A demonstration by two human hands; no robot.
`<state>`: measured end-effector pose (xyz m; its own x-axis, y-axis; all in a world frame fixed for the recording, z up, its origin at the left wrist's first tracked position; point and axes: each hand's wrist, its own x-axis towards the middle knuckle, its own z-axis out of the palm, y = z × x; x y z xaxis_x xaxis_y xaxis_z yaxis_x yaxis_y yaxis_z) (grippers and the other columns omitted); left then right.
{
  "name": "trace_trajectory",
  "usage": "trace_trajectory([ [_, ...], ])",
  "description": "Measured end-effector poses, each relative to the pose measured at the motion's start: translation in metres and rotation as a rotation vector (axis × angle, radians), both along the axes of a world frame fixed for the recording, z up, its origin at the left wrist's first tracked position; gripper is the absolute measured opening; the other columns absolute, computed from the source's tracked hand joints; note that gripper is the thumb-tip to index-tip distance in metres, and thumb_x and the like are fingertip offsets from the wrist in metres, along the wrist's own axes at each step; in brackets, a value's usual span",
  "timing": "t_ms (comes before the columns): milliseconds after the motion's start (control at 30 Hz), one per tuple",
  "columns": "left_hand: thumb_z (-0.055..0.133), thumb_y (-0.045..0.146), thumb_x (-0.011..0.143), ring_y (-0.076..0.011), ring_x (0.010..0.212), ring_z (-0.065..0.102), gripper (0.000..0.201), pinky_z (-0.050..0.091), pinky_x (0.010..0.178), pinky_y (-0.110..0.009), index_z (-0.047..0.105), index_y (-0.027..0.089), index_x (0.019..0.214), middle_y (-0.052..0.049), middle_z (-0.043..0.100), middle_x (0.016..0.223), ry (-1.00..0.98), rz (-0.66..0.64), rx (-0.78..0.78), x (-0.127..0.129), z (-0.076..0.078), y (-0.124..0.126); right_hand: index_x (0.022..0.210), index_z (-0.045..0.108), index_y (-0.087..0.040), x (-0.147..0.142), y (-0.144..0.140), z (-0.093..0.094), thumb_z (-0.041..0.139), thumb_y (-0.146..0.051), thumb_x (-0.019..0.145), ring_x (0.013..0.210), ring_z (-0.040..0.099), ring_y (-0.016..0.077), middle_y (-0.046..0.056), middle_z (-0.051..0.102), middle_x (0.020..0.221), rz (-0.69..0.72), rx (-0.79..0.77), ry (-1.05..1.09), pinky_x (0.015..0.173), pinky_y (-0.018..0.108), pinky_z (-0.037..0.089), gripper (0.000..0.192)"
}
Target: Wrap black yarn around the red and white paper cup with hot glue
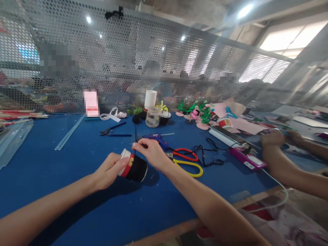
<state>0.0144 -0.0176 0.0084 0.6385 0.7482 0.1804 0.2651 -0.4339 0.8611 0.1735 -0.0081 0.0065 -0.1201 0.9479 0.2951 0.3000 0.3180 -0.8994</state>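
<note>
Head view: left hand [109, 172] grips a decorated paper cup [133, 166] on its side; right hand [151, 152] pinches its rim trim. Risk: squeezing could crush the cup.

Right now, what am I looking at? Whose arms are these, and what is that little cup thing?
The camera sits on a person's head, looking down at their own two bare arms. The left hand holds a paper cup on its side, decorated black, red and white. The right hand pinches something thin at the cup's top. On the blue table lie scissors, a blue glue gun and pliers. The arms at far right belong to another person.
</note>
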Motion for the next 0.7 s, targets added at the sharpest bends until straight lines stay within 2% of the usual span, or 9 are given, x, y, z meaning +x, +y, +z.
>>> trace_trajectory([
  [200,0.025,0.03,0.08,-0.0055,0.041,0.02,0.037,0.019,0.04,-0.021,0.024,0.018,0.045,0.005,0.024,0.044,-0.003,-0.044,0.121,-0.0007,0.0012,-0.0009,0.059,0.054,-0.013,-0.0022,-0.0004,-0.0022,0.051,-0.031,0.07,0.056,0.047,0.0086,-0.001,0.055,0.06,0.053,-0.043,0.027,0.057,0.021,0.036,0.021],
  [433,0.026,0.022,0.081,-0.0052,0.04,0.023,0.035,0.02,0.041,-0.021,0.024,0.017,0.046,0.005,0.025,0.044,-0.031,-0.106,0.337,-0.0027,-0.0029,0.0009,0.055,0.049,-0.014,-0.004,-0.0037,-0.0017,0.051,-0.033,0.069,0.045,0.031,0.0054,-0.006,0.038,0.049,0.069,-0.109,0.003,0.044,0.019,0.027,0.024],
  [700,0.026,0.018,0.08,-0.0068,0.042,0.025,0.034,0.024,0.044,-0.022,0.025,0.018,0.046,0.005,0.028,0.045,-0.025,-0.118,0.507,-0.0017,-0.0016,0.0001,0.056,0.049,-0.015,-0.0067,-0.0055,-0.0046,0.052,-0.037,0.068,0.042,0.03,0.0054,-0.006,0.037,0.047,0.094,-0.199,0.045,0.04,0.018,0.024,0.025],
])
